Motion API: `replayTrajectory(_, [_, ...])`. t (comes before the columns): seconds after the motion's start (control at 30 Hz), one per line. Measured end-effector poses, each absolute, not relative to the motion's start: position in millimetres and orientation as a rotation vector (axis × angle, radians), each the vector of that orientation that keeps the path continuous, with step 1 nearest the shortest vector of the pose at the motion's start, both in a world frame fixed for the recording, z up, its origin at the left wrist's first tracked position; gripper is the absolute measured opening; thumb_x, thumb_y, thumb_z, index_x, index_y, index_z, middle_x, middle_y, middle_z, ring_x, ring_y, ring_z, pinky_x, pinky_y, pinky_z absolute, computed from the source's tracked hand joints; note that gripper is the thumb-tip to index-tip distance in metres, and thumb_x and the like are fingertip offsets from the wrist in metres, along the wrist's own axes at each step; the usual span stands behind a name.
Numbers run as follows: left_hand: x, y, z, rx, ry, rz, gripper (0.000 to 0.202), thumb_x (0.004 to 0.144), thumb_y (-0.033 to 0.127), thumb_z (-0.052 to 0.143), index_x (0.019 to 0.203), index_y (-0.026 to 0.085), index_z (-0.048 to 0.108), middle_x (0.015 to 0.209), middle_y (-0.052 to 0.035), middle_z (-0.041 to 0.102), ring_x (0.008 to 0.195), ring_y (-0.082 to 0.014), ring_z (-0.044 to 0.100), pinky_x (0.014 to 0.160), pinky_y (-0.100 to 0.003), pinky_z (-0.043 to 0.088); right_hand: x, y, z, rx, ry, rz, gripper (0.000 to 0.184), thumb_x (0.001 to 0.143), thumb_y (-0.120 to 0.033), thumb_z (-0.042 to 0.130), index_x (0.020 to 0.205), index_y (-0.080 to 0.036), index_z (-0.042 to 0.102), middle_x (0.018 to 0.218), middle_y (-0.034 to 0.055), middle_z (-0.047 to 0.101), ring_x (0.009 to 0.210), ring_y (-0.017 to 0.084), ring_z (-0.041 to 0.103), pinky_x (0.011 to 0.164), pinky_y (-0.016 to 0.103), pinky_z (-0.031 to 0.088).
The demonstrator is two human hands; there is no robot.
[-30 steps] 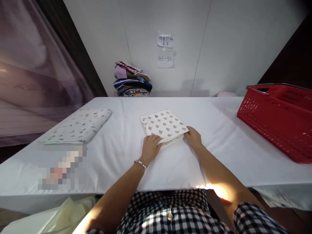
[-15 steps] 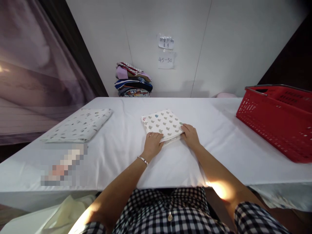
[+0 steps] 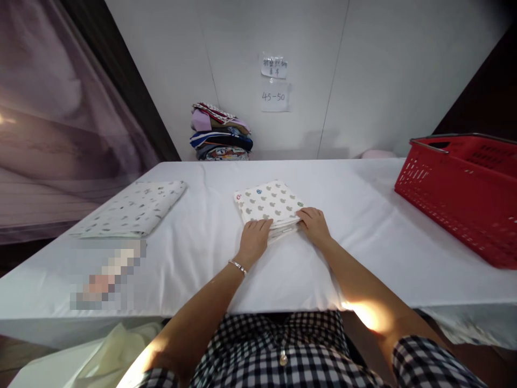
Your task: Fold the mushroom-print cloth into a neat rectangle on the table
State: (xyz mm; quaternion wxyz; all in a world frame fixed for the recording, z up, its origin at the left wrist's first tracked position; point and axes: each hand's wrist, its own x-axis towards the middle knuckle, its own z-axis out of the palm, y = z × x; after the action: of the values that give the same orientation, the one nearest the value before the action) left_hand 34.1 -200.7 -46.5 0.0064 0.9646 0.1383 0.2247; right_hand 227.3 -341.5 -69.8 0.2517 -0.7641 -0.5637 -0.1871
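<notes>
Both hands nearer each other along the cloth's near edge than a second ago; right hand [image 3: 315, 227] in from the corner, left hand [image 3: 254, 242] shifted slightly rightward.

Folded cloth [image 3: 269, 202], white with grey duck-like prints, lies flat at mid-table, before the person, on the white-covered table [image 3: 194, 269]. Left fingers bent over its near edge, right fingers at its near right corner, both grasping the edge; thumbs' hold underneath hidden. Loose layers show between the hands. Second folded cloth [image 3: 137, 213], leaf-like print, well apart to the left. Red basket [image 3: 464, 199] at far right; fabric stack [image 3: 221, 134] beyond the table's back edge, against the wall.
</notes>
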Motion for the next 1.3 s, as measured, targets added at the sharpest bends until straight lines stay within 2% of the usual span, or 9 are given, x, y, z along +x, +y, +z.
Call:
replayTrajectory(0.13, [41,-206,-47,3.045,0.303,0.791,0.044,0.083,0.000,0.035,0.116,0.021,0.055,0.124,-0.0093,0.055,0.112,-0.0222,0.050,0.091,-0.040,0.036,223,-339,-68,-2.050,-1.572,-0.501,0.027,0.085,-0.016,0.048,0.108,-0.020,0.060,0.109,0.0079,0.060,0.103,0.022,0.047,0.088,0.035,0.031])
replayTrajectory(0.27, [48,-211,-45,3.085,0.131,0.781,0.033,0.083,0.001,0.038,0.091,0.021,0.063,0.127,-0.0082,0.053,0.115,-0.0230,0.047,0.093,-0.042,0.035,225,-339,-71,-2.037,-1.589,-0.462,0.026,0.085,-0.014,0.048,0.106,-0.019,0.061,0.106,0.0076,0.061,0.102,0.022,0.049,0.087,0.035,0.031])
replayTrajectory(0.33, [50,-212,-44,3.116,0.106,0.749,0.030,0.083,0.002,0.039,0.084,0.020,0.063,0.125,-0.0083,0.053,0.115,-0.0235,0.046,0.095,-0.043,0.034,226,-339,-72,-2.031,-1.593,-0.460,0.026,0.085,-0.013,0.048,0.106,-0.020,0.061,0.105,0.0072,0.062,0.102,0.021,0.049,0.088,0.035,0.031])
replayTrajectory(0.5, [53,-213,-41,3.143,0.237,0.786,0.023,0.087,0.011,0.042,0.092,0.019,0.063,0.123,-0.0099,0.054,0.113,-0.0251,0.046,0.095,-0.045,0.033,227,-338,-72,-2.010,-1.587,-0.476,0.023,0.085,-0.014,0.049,0.104,-0.019,0.062,0.104,0.0070,0.063,0.100,0.021,0.050,0.087,0.035,0.032])
replayTrajectory(0.63, [57,-215,-42,3.122,0.277,0.777,0.015,0.087,0.019,0.049,0.085,0.018,0.064,0.117,-0.0106,0.056,0.110,-0.0263,0.047,0.093,-0.046,0.034,227,-337,-73,-2.002,-1.579,-0.467,0.024,0.085,-0.015,0.049,0.104,-0.019,0.062,0.105,0.0075,0.063,0.100,0.021,0.050,0.087,0.035,0.032])
replayTrajectory(0.77, [61,-214,-48,3.135,0.320,0.806,0.017,0.086,0.015,0.048,0.079,0.017,0.064,0.112,-0.0090,0.058,0.107,-0.0245,0.048,0.092,-0.044,0.034,228,-337,-74,-1.976,-1.573,-0.480,0.023,0.085,-0.015,0.049,0.104,-0.018,0.062,0.103,0.0075,0.063,0.098,0.021,0.051,0.087,0.035,0.032])
replayTrajectory(0.97, [63,-211,-54,3.155,0.176,0.861,0.020,0.085,0.007,0.045,0.082,0.015,0.062,0.110,-0.0078,0.059,0.111,-0.0224,0.047,0.098,-0.042,0.032,227,-337,-73,-1.963,-1.582,-0.493,0.021,0.085,-0.014,0.050,0.101,-0.018,0.063,0.102,0.0072,0.064,0.097,0.021,0.051,0.086,0.034,0.033])
replayTrajectory(1.3, [59,-209,-68,3.133,0.172,0.918,0.014,0.088,0.012,0.045,0.088,0.014,0.058,0.104,-0.0101,0.060,0.097,-0.0214,0.053,0.095,-0.043,0.035,224,-340,-70,-1.962,-1.595,-0.477,0.021,0.086,-0.014,0.049,0.101,-0.019,0.063,0.102,0.0067,0.064,0.097,0.020,0.052,0.086,0.035,0.033])
